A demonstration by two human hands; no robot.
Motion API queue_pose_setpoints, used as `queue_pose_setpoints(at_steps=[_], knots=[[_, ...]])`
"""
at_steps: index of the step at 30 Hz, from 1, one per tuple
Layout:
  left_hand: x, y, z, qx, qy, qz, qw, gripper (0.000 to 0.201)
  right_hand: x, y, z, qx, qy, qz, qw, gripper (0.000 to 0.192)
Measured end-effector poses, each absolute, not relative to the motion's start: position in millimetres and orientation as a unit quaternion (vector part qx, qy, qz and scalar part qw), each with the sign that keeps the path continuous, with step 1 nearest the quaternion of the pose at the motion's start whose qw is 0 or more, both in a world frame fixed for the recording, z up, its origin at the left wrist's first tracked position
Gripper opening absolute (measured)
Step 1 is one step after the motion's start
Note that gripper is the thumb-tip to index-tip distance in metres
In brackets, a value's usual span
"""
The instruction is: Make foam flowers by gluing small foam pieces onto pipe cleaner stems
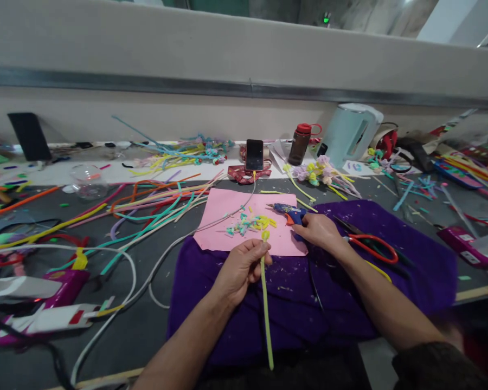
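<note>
- The left hand (242, 268) pinches a long yellow-green fuzzy pipe-cleaner stem (266, 309) near its top, which carries a small yellow bud; the stem's long axis runs from the hand back toward the person.
- The right hand (319, 230) closes around a blue hot-glue gun (288, 212), nozzle pointing left, just right of the bud.
- Both lie over a pink paper sheet (228, 208) holding small coloured cut pieces (250, 223), on a purple cloth (410, 254) covering the worktop (154, 325).
- A clear glass jar (88, 181), far left, looks empty.

One glue gun (289, 214), one scissors (370, 245)
</note>
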State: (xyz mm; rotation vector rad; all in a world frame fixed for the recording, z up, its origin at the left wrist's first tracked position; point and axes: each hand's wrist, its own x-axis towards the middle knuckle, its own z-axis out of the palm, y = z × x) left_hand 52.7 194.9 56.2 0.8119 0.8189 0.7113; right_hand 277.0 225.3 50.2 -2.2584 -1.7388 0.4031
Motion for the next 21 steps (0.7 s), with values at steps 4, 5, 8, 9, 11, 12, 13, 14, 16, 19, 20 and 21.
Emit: queue_pose_setpoints(at_steps=[4, 5, 8, 9, 11, 12, 13, 14, 16, 19, 20, 21], knots=[[53, 195, 51, 0.359, 0.373, 0.327, 0.79, 0.022, 288, 228, 47, -0.777, -0.567, 0.195, 0.191, 0.024], [53, 195, 50, 0.354, 0.374, 0.328, 0.792, 0.023, 290, 227, 46, -0.773, -0.558, 0.215, 0.212, 0.025], [54, 195, 48, 0.345, 0.374, 0.327, 0.796, 0.024, 294, 222, 47, -0.75, -0.537, 0.273, 0.275, 0.026], [55, 194, 48, 0.345, 0.374, 0.324, 0.798, 0.024, 294, 219, 49, -0.732, -0.529, 0.299, 0.309, 0.025], [55, 194, 50, 0.348, 0.374, 0.314, 0.8, 0.023, 292, 214, 52, -0.671, -0.5, 0.359, 0.414, 0.021], [55, 193, 51, 0.349, 0.375, 0.308, 0.802, 0.023, 290, 211, 55, -0.629, -0.477, 0.388, 0.476, 0.02], [55, 192, 52, 0.35, 0.376, 0.302, 0.803, 0.022, 289, 209, 58, -0.585, -0.452, 0.412, 0.532, 0.022], [55, 192, 53, 0.35, 0.377, 0.298, 0.804, 0.022, 288, 206, 61, -0.545, -0.432, 0.431, 0.574, 0.026], [53, 192, 55, 0.352, 0.381, 0.29, 0.805, 0.021, 287, 201, 67, -0.482, -0.418, 0.473, 0.607, 0.031], [52, 193, 56, 0.357, 0.392, 0.285, 0.799, 0.02, 288, 194, 74, -0.417, -0.423, 0.539, 0.597, 0.028], [52, 194, 55, 0.356, 0.397, 0.287, 0.796, 0.019, 288, 192, 77, -0.404, -0.424, 0.553, 0.593, 0.027], [52, 195, 55, 0.352, 0.402, 0.292, 0.793, 0.019, 288, 189, 79, -0.395, -0.423, 0.563, 0.59, 0.027]])
